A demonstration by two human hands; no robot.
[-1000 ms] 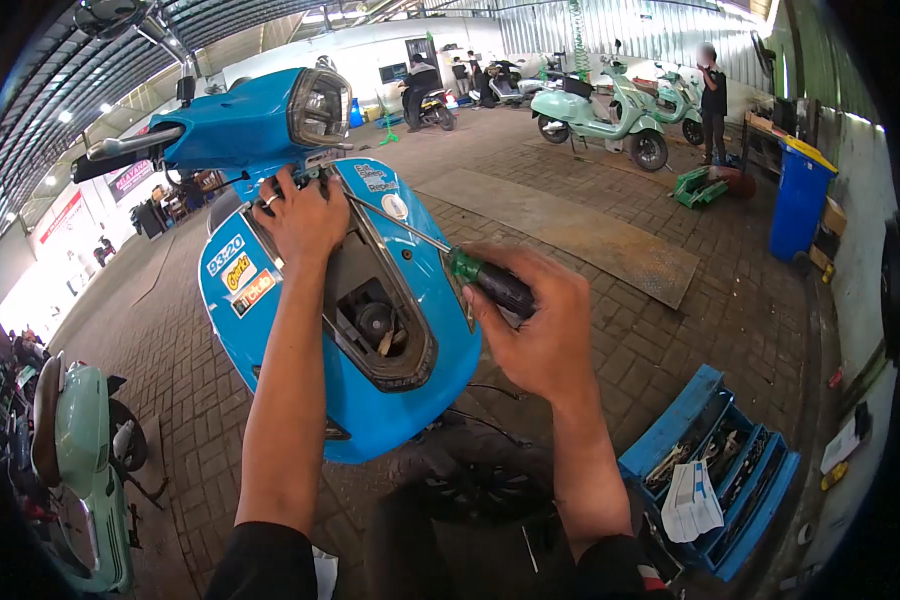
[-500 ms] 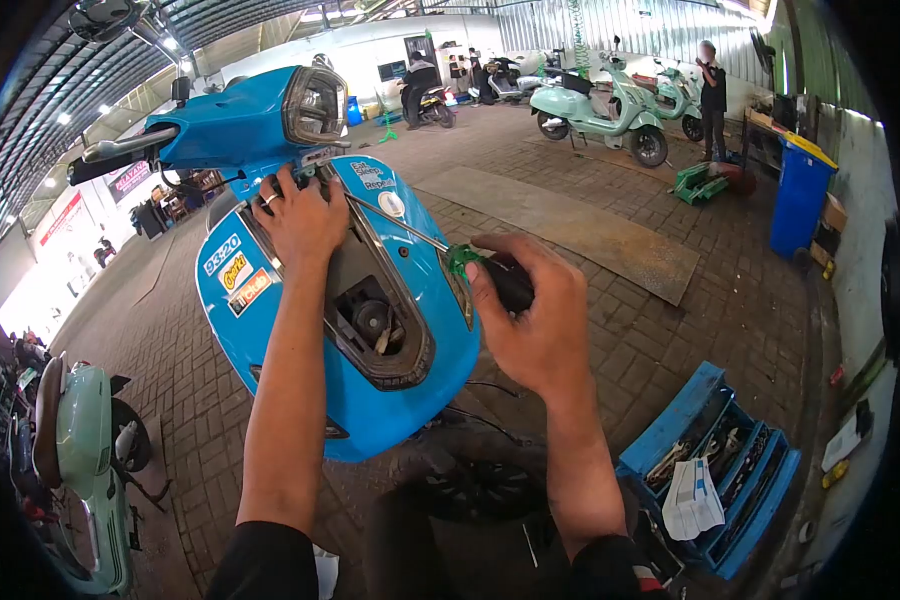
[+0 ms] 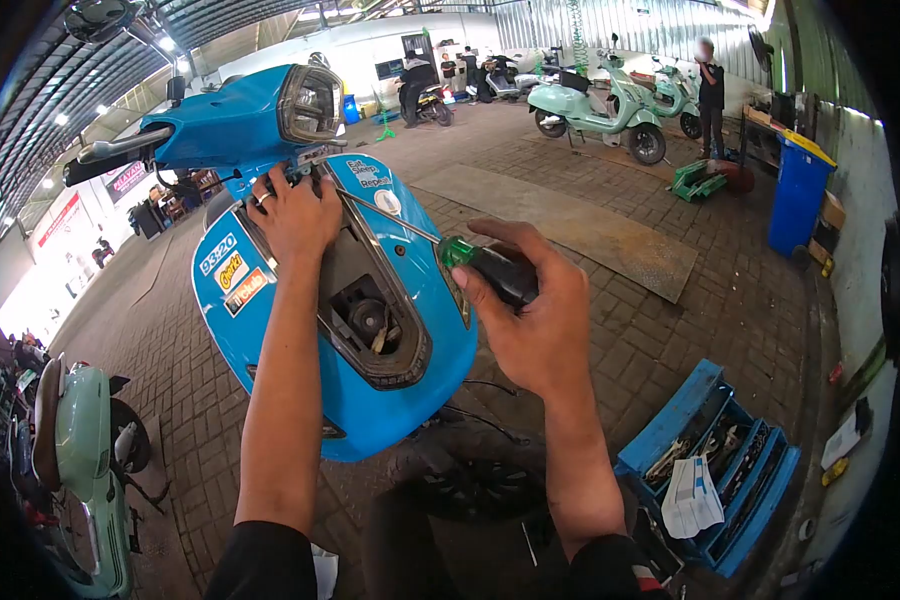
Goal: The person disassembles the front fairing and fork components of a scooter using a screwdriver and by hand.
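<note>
A blue scooter with stickers stands in front of me, its front centre panel open over a dark cavity with a horn. My left hand lies at the top of that opening, below the headlight, fingers bent over the edge; the fingertips and whatever they grip are hidden. My right hand is wrapped round the black and green handle of a screwdriver. The long shaft slants up and left, its tip ending beside my left fingers.
An open blue toolbox full of tools sits at the lower right. Green scooters stand at the left and back right. A blue bin is by the right wall. Several people are in the background.
My right fingers have shifted on the screwdriver handle, with the index finger lifting away from it. The scooter and both hands appear slightly further left. My left hand keeps its place on the scooter.
</note>
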